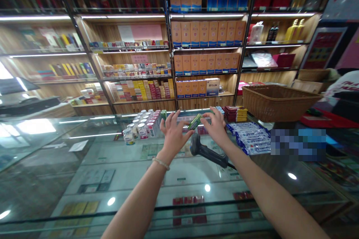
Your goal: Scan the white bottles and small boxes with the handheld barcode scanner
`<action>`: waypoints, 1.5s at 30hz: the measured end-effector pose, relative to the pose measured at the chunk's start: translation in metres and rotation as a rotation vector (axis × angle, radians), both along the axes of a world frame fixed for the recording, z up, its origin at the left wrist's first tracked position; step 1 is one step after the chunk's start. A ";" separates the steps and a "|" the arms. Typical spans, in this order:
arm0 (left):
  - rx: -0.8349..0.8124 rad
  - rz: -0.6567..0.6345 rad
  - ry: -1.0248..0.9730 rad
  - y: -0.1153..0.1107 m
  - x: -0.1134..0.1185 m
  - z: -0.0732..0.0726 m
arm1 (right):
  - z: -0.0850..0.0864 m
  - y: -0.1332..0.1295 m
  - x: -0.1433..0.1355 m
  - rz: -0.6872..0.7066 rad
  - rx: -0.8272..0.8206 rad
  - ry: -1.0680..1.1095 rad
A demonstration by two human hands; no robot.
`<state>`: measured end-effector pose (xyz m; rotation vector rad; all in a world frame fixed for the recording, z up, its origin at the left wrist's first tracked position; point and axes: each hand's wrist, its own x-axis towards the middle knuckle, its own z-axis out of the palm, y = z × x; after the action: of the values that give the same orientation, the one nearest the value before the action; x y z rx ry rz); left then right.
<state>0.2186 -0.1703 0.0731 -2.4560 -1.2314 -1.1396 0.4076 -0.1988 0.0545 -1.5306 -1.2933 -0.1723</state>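
A small green packet (194, 121) is held tilted above the glass counter, between my two hands. My left hand (174, 134) pinches its lower left end with thumb and finger, the other fingers raised. On the opposite end, the fingertips of my right hand (216, 126) close on the packet. Just below lies a black handheld barcode scanner (209, 152) on the glass, its cable running right under my right forearm. Left of my left hand stand rows of small white bottles (142, 130). Beside my right hand lie blue-and-white wrapped packs (251, 136).
The glass display counter (134, 179) holds flat packs under its top. Red and yellow packets (235, 113) are stacked at the counter's back, near a wicker basket (280, 101). Shelves (207, 48) of boxes line the wall. A person's white sleeve (344, 84) shows at right.
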 end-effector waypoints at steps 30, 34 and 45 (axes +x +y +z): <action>0.082 -0.056 0.176 0.005 -0.009 -0.001 | 0.003 -0.021 0.015 -0.068 0.036 -0.741; 0.078 -0.052 0.176 0.007 -0.010 -0.001 | 0.003 -0.021 0.015 -0.052 0.026 -0.727; 0.230 -0.051 0.067 0.014 -0.014 -0.009 | -0.002 -0.015 0.017 -0.123 0.118 -0.748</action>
<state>0.2043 -0.1567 0.0646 -2.3444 -0.9658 -1.1324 0.4250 -0.2135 0.0525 -1.4934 -1.7152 -0.9538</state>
